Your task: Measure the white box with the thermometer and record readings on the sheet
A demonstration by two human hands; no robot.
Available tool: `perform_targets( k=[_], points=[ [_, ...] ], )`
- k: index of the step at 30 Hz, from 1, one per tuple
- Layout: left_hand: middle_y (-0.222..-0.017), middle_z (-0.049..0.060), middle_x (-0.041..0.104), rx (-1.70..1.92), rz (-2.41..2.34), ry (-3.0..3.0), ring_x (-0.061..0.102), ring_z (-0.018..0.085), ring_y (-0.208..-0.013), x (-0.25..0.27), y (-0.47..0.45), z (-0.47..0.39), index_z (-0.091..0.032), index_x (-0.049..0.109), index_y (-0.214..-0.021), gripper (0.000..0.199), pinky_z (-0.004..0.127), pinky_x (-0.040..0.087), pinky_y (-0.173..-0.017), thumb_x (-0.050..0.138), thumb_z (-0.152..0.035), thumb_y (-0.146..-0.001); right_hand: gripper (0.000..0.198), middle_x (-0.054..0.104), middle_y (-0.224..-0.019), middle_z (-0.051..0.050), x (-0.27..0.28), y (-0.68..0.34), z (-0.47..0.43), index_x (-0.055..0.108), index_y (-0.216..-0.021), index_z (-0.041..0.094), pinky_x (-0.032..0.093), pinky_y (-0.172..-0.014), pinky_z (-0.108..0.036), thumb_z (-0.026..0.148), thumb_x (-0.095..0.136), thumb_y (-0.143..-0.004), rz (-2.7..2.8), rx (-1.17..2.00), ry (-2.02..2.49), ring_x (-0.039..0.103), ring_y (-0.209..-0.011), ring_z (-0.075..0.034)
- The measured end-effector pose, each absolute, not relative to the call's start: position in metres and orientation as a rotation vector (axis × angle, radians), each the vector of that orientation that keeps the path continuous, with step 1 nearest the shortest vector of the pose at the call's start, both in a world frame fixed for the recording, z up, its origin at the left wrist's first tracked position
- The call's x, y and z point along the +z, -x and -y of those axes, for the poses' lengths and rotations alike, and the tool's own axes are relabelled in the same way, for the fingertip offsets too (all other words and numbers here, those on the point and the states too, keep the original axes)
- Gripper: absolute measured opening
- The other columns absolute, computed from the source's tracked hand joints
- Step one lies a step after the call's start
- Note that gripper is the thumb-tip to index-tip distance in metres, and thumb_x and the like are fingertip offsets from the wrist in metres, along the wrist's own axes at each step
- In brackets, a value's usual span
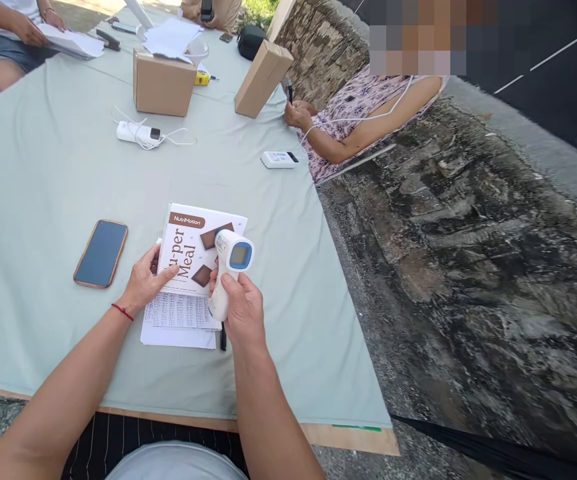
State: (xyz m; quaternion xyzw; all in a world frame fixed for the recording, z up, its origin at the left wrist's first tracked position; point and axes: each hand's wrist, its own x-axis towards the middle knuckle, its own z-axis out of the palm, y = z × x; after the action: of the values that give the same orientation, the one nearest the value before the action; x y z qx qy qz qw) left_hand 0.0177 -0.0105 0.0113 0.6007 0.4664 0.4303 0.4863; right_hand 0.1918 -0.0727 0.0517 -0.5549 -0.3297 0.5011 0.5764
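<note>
My left hand grips the left edge of a white box printed "NutriMotion", its thumb lying on the front. In my right hand is a white and blue infrared thermometer, held upright with its small screen facing me. The thermometer overlaps the right side of the box. Under the box's near edge lie papers with rows of writing, and a black pen sticks out below my right hand. Left of my left hand a smartphone lies face up, its screen dark.
Farther back stand a cardboard box with papers on top and a tilted brown carton. Two white power banks lie on the cloth-covered table. A person sits at the right; others sit at the far end.
</note>
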Motion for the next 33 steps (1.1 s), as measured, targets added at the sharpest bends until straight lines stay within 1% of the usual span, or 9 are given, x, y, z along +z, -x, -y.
perform_targets(
  k=[5,15,20,24,28,33],
  points=[
    [-0.117,0.011,0.071,1.046,-1.099,-1.466,0.067,0.027,-0.105,0.012,-0.017,0.011,-0.016,0.059,-0.121,0.061,0.037,0.055,-0.087,0.071,-0.058,-0.079,0.037,0.057,-0.068,0.001,0.053,-0.192,0.074,0.064,-0.082,0.018,0.043,-0.056,-0.026,0.055,0.066,-0.077,0.827,1.131,1.326,0.049,-0.062,-0.013],
    [-0.121,0.013,0.070,1.024,-1.082,-1.398,0.066,0.029,-0.110,0.011,-0.016,0.008,-0.015,0.058,-0.123,0.067,0.041,0.055,-0.093,0.077,-0.057,-0.074,0.035,0.055,-0.067,0.001,0.050,-0.193,0.074,0.063,-0.080,0.019,0.042,-0.057,-0.026,0.054,0.067,-0.076,0.818,1.155,1.288,0.048,-0.063,-0.013],
    [-0.122,0.013,0.069,0.961,-1.031,-1.336,0.066,0.030,-0.110,0.016,-0.014,0.008,-0.016,0.058,-0.124,0.069,0.040,0.055,-0.090,0.080,-0.054,-0.071,0.035,0.055,-0.067,0.001,0.049,-0.193,0.073,0.062,-0.081,0.019,0.042,-0.057,-0.027,0.054,0.066,-0.078,0.837,1.158,1.279,0.048,-0.063,-0.013],
    [-0.122,0.013,0.069,0.925,-0.991,-1.310,0.066,0.031,-0.110,0.019,-0.013,0.007,-0.016,0.058,-0.123,0.068,0.040,0.056,-0.088,0.081,-0.052,-0.070,0.035,0.056,-0.067,0.002,0.044,-0.193,0.071,0.063,-0.082,0.019,0.044,-0.059,-0.027,0.052,0.069,-0.075,0.811,1.160,1.257,0.049,-0.064,-0.014],
    [-0.124,0.014,0.068,0.928,-0.990,-1.289,0.065,0.032,-0.113,0.018,-0.013,0.007,-0.016,0.057,-0.124,0.071,0.042,0.055,-0.091,0.083,-0.052,-0.068,0.037,0.057,-0.065,0.002,0.039,-0.192,0.068,0.063,-0.082,0.019,0.044,-0.058,-0.028,0.053,0.072,-0.071,0.786,1.151,1.256,0.051,-0.063,-0.014],
    [-0.126,0.015,0.066,0.933,-1.038,-1.298,0.064,0.033,-0.116,0.015,-0.012,0.007,-0.016,0.054,-0.126,0.076,0.045,0.054,-0.095,0.083,-0.054,-0.067,0.037,0.061,-0.072,0.000,0.047,-0.190,0.076,0.065,-0.085,0.019,0.045,-0.060,-0.027,0.052,0.074,-0.071,0.773,1.202,1.228,0.053,-0.067,-0.014]
  ],
)
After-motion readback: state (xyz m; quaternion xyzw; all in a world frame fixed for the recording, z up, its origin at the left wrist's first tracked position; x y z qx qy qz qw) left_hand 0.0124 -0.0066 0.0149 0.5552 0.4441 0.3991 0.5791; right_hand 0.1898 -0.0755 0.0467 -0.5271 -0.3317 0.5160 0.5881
